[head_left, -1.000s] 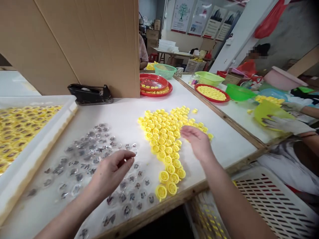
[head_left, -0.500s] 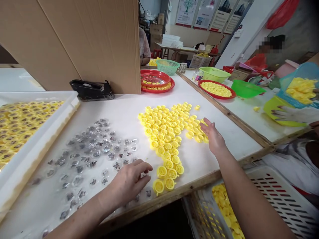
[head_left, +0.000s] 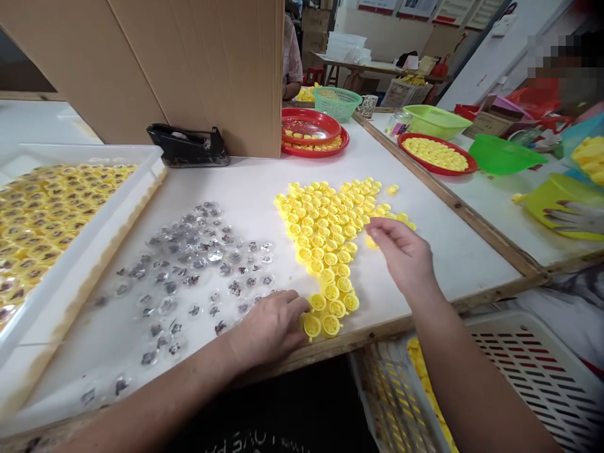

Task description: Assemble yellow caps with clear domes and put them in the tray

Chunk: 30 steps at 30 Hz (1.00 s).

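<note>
Small round yellow plastic cups [head_left: 325,229] lie in a dense patch on the white table, tapering toward its front edge. Left of them, clear domed discs with dark prints [head_left: 189,242] are scattered loosely. My left hand [head_left: 278,324] rests low at the table's front edge, fingers curled downward beside the nearest cups; whatever is under the fingertips is hidden. At the right side of the patch, my right hand [head_left: 403,255] has thumb and fingers drawn together by the cups. What they pinch, if anything, does not show.
At left stands a white tray [head_left: 158,157] of yellow pieces with printed centres. A black tape dispenser [head_left: 189,148] sits before a cardboard panel [head_left: 202,69]. Red plates [head_left: 314,129] are behind. A slatted crate [head_left: 514,358] is below right; a co-worker's gloved hand [head_left: 578,217] is far right.
My right hand has gone from spread fingers to a pinch and moved in toward the cups. My left hand has shifted right and its fingers have curled down. The camera view has tilted lower.
</note>
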### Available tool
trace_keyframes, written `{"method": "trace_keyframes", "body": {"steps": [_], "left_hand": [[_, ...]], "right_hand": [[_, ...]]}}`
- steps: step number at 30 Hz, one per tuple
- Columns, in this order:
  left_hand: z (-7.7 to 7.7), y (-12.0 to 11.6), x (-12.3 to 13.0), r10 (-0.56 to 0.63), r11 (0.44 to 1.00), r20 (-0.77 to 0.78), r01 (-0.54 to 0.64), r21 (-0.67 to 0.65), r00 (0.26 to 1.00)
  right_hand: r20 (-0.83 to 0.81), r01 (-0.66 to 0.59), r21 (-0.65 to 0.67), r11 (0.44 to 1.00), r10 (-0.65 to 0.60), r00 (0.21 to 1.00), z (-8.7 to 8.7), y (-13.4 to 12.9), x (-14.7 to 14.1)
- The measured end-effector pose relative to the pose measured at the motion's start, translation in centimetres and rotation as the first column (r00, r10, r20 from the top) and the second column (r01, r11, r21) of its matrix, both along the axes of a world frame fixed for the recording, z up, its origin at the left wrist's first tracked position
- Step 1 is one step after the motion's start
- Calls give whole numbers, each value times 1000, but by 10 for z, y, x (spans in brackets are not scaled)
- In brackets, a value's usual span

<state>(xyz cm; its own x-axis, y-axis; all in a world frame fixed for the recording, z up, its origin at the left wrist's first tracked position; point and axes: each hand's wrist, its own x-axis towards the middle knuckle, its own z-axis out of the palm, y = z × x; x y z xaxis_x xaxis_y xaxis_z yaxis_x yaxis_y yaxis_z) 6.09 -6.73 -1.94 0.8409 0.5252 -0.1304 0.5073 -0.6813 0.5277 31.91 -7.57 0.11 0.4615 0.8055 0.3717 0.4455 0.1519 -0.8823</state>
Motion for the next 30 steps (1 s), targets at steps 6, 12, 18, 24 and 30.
{"method": "trace_keyframes", "body": {"steps": [6,12,18,24,30], "left_hand": [[-1,-2,5,-7,998,40,5,58,999],[-7,-2,-8,9,993,106,-21,114,994],[10,10,-54,317,948,238,-299,-110,918],[12,28,-78,498,862,256,-440,-252,829],[2,33,-79,513,849,305,-424,-315,802]], "right_hand": [[172,-194,-86,977,206,963,-2,1,-44],[598,-339,-370,865,501,625,-5,14,-82],[698,-290,-551,783,622,354,-22,26,-112],[711,-204,-577,791,610,351,-23,23,-122],[717,20,-469,883,368,592,-7,29,-63]]}}
